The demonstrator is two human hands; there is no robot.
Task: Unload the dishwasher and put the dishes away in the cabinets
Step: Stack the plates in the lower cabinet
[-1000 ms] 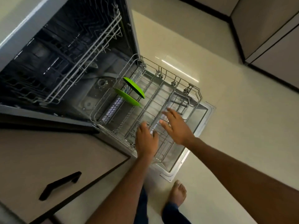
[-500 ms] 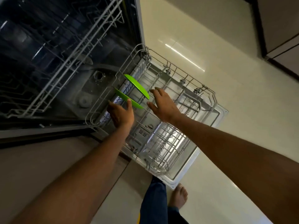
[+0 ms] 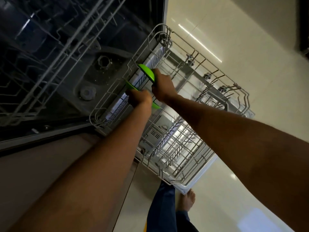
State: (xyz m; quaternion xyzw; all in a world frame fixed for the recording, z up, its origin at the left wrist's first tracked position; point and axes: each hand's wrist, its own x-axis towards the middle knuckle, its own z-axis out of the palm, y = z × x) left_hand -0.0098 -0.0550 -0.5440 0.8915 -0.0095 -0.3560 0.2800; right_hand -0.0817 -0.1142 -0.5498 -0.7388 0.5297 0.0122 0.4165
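Observation:
Two green plates stand on edge in the pulled-out lower wire rack [image 3: 192, 148] of the open dishwasher. My right hand [image 3: 163, 86] grips the rim of the farther green plate [image 3: 147, 72]. My left hand [image 3: 138, 97] grips the nearer green plate [image 3: 131, 87], whose lower edge shows below my wrist. Most of the nearer plate is hidden by my left hand.
The upper rack [image 3: 50, 56] sits inside the dark tub at the left. The open door [image 3: 200, 178] lies under the lower rack above a glossy pale floor. A cabinet front [image 3: 41, 173] is at the lower left. My bare foot [image 3: 187, 201] stands near the door's corner.
Both hands moved from the rack's front edge up to the green plates and closed on them, the left on the nearer plate, the right on the farther one.

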